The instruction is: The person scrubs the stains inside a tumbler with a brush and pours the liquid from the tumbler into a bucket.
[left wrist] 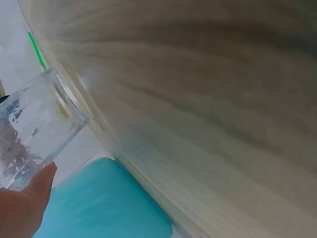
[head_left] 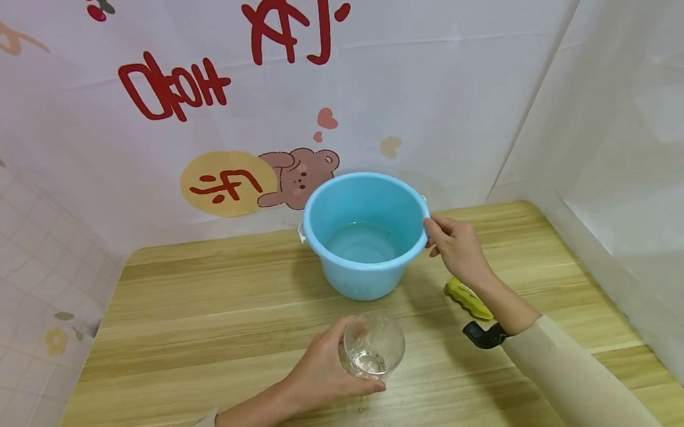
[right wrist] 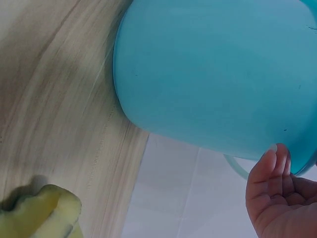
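My left hand grips a clear cup near the front middle of the table, fingers and thumb around its side. A little clear liquid shows at the bottom of the cup, and wet drops cling to it in the left wrist view. Beyond the cup stands a light-blue bucket, upright, with shallow water inside. With thumb and fingers, my right hand pinches the bucket's right rim. Whether the cup touches the table is unclear.
A yellow-green wavy object lies on the wooden table beneath my right forearm; its kind is unclear. White printed sheets rise behind the table and along its sides. A thin green strip shows beyond the cup in the left wrist view.
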### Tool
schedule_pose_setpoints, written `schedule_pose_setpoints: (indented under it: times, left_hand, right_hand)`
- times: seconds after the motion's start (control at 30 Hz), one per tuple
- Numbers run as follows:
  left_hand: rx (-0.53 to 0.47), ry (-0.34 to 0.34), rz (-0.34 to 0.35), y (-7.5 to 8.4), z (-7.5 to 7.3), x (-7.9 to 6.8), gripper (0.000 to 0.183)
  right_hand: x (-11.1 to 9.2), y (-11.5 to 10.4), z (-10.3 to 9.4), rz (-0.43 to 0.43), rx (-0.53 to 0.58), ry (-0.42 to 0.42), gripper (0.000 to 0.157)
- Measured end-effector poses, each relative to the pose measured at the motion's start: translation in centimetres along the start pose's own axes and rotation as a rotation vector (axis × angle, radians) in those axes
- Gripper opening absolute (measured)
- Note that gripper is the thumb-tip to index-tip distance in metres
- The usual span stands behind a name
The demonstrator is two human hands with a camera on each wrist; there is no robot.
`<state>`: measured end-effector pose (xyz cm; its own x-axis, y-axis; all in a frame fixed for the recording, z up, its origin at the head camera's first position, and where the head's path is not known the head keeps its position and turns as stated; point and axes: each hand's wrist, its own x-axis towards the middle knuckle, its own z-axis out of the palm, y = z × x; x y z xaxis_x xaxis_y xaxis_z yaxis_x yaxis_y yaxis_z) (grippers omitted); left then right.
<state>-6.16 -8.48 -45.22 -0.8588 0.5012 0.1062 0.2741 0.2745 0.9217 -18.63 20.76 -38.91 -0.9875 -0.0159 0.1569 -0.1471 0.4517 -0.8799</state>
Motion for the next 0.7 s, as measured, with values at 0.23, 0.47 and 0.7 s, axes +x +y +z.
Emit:
schedule_pose_setpoints:
  times: [0.23, 0.47, 0.7]
  left_hand:
    - [0.019, -0.025, -0.005, 0.06, 0.10, -0.19, 0.095]
    - [0.044, -0.017, 0.007, 0.01, 0.30, -0.24, 0.095]
    - [0.076, -0.014, 0.014, -0.06, 0.64, -0.29, 0.096]
  right_hand:
    - [-0.06, -0.07, 0.00, 0.001, -0.006, -0.005, 0.043]
    - [-0.21, -0.08, 0.03, -0.009, -0.005, -0.002, 0.043]
    - [-0.41, 0.27, -0.05, -0.029, 0.001, -0.004, 0.042]
